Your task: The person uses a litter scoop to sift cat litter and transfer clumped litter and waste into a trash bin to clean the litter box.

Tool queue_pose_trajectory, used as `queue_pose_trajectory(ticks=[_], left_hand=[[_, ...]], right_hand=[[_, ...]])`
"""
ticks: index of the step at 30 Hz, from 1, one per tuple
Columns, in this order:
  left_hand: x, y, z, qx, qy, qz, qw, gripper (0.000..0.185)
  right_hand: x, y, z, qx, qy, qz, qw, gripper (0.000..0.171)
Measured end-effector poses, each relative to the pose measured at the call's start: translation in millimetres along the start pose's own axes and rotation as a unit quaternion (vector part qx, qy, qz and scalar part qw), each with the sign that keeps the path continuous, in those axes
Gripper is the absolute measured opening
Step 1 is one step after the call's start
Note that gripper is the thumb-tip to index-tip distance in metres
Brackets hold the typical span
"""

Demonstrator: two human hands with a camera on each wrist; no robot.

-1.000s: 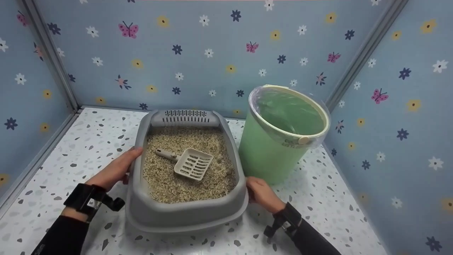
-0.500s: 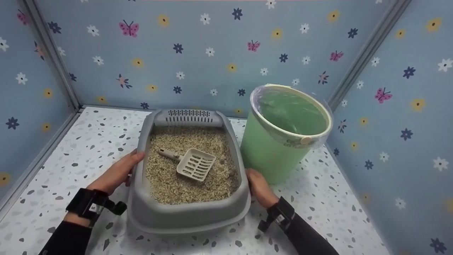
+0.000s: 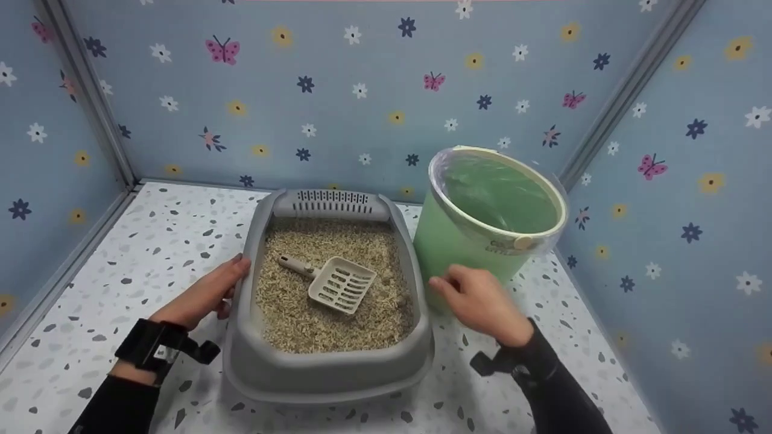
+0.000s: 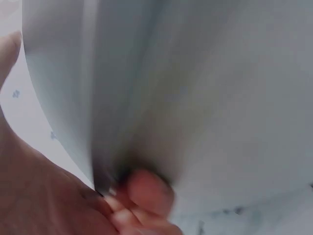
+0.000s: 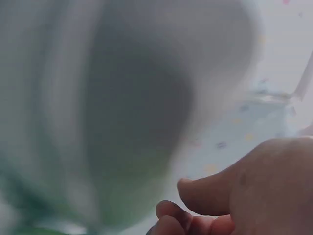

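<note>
Left hand (image 3: 202, 295) stretched forward at near left, fingers extended. Right hand (image 3: 482, 298) raised, fingers loosely curled, holding nothing; black sleeves both arms.

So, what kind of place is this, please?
Probably a staged pet-care corner: a grey litter box with a scoop, a lined green bin, speckled floor and flowered blue walls.
</note>
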State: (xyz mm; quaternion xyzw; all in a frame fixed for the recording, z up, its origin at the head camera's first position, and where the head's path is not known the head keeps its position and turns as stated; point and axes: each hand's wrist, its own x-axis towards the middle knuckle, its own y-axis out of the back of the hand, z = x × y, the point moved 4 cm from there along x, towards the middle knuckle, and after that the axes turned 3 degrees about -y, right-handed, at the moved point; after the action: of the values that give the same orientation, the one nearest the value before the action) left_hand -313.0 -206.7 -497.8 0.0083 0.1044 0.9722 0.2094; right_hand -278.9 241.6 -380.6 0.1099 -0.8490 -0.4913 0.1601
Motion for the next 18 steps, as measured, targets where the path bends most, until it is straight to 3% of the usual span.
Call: queue_pose_trajectory(ticks=[3, 7, 12, 16, 18], left_hand=[[0.2, 3.2, 5.1, 0.03, 0.025, 0.006, 0.9992, 0.089], [0.3, 0.5, 6.2, 0.028, 0.048, 0.01, 0.9984, 0.092], [1.3, -4.4, 6.0, 0.029, 0.04, 0.021, 0.9986, 0.088], [2.9, -5.7, 5.4, 0.029, 0.033, 0.021, 0.9988, 0.086], [3.8, -6.2, 5.8, 0.027, 0.032, 0.019, 0.9989, 0.085]], right_hand=[[26.4, 20.3, -48.0, -0.006, 0.092, -0.037, 0.995, 0.032], [77.3, 3.8, -101.1, -0.068, 0.178, -0.159, 0.969, 0.027], [129.6, -55.8, -129.3, -0.227, 0.22, -0.249, 0.915, 0.02], [150.7, -100.1, -129.0, -0.325, 0.265, -0.273, 0.866, 0.026], [156.6, -116.3, -127.2, -0.35, 0.286, -0.279, 0.847, 0.036]])
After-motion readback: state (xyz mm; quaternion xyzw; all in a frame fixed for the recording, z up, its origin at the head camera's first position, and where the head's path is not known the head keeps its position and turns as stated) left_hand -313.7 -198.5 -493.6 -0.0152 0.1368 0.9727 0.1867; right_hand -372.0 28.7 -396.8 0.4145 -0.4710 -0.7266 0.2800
